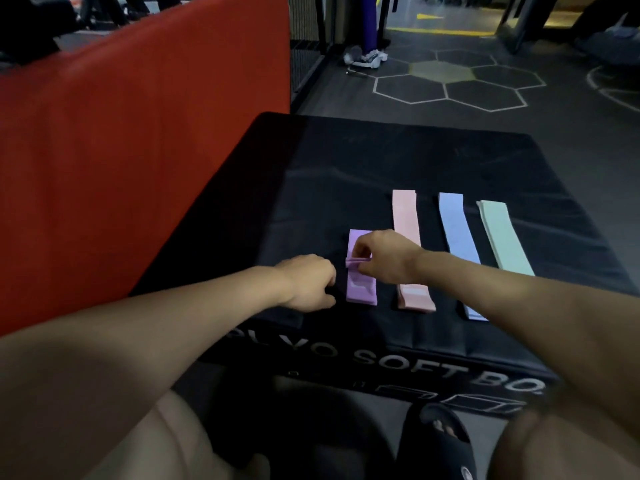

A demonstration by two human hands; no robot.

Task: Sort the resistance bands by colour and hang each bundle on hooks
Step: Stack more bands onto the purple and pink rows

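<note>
Pinching the purple band stack (360,268) across its middle, the right hand (384,256) gathers the fabric into a narrow waist between thumb and fingertips, with the stack's two ends lying flat on the black soft plyo box (381,157). The left hand (308,284) sits just beside the stack at its 9 o'clock, curled into a loose fist resting on the box; whether anything is tucked inside it cannot be told.

Moving outward toward 3 o'clock, three more colour groups lie in parallel strips, each apart from its neighbour: the pink band stack (405,216) next to the purple, then the blue band stack (457,230), then the mint green band stack (502,233) nearest the box's right edge. Each strip shows layered edges, so each appears to hold several bands of one colour.

By that layout, the sorting looks finished: four colours, four tidy piles, no strays visible on the box. What remains, judging from this view, is the bundling and hanging. The purple pile seems to be the first one being gathered up, and the other three are untouched. No hooks appear anywhere in view.

There is no bin, tray or bag here; the box top alone carries the bands. A red padded mat (138,133) stands at the box's 9 o'clock.
</note>
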